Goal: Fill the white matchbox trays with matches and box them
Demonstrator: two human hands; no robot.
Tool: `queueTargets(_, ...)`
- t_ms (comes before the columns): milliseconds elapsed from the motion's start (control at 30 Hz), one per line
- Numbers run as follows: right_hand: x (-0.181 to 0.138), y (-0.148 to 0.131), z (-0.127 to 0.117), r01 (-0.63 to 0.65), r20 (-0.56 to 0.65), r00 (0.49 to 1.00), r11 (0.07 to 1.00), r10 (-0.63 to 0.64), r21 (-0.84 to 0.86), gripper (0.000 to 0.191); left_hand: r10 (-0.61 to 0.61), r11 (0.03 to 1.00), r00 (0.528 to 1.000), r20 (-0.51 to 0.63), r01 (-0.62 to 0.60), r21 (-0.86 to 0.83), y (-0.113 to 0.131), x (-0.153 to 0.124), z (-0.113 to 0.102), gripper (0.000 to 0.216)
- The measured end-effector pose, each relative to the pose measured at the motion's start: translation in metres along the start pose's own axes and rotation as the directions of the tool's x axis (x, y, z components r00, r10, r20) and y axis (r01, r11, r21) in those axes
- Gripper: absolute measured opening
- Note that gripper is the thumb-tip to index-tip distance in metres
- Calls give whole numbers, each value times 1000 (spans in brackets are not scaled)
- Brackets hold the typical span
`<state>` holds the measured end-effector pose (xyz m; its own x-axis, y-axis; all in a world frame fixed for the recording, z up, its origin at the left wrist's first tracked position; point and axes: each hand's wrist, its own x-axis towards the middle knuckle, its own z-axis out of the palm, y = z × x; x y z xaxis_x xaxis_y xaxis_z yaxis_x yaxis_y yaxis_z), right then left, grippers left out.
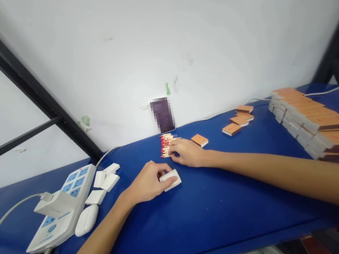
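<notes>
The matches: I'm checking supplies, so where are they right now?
In the head view, the matches lie just left of centre near the back of the table, by the right hand.

The matches (166,145) are red and pale cream, the tray (173,181) white, the tabletop (215,204) blue (a deep one).

Matches (165,145), power strip (76,185) on blue table (212,209)

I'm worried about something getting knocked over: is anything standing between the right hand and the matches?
Nothing visible does. The right hand has its fingertips at the near right edge of the matches; contact is unclear. The nearest orange matchbox lies beyond the wrist, outside that gap.
</notes>
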<state>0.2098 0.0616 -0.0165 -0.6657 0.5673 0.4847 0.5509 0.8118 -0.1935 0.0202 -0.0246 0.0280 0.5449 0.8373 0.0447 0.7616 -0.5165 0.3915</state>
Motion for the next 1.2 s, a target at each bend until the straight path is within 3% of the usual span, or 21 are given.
queueTargets(100, 0, 0, -1, 24, 1, 1000, 999, -24, 48, 14, -2, 1000, 999, -40, 1, -27, 2, 1, 3, 43)
queueTargets(267, 0, -3, -3, -31, 5, 1000, 997, 30, 68, 15, 37, 991, 999, -24, -34, 130, 1, 1, 2, 45)
queueTargets(433, 0, -5, -4, -70, 1, 998, 996, 70, 54, 13, -73, 980, 984, -165, 101, 169, -18, 2, -5, 46)
queueTargets(600, 0, 1, 0, -34, -20, 999, 992, 37, 122, 14, -136, 965, 974, -183, 172, 199, -38, 6, -3, 38)
queueTargets(833, -3, -4, -3, -12, -62, 998, 992, 20, 127, 17, -110, 970, 978, -180, 145, 196, -40, 8, 1, 37)
queueTargets(967, -5, -7, -7, -87, -10, 996, 996, 87, 24, 25, -86, 970, 984, -157, 119, 213, -41, 8, 0, 40)
queueTargets(1200, -5, -4, -5, -75, 37, 997, 997, 74, 20, 17, -14, 971, 994, -107, 39, 235, -40, 7, 0, 44)
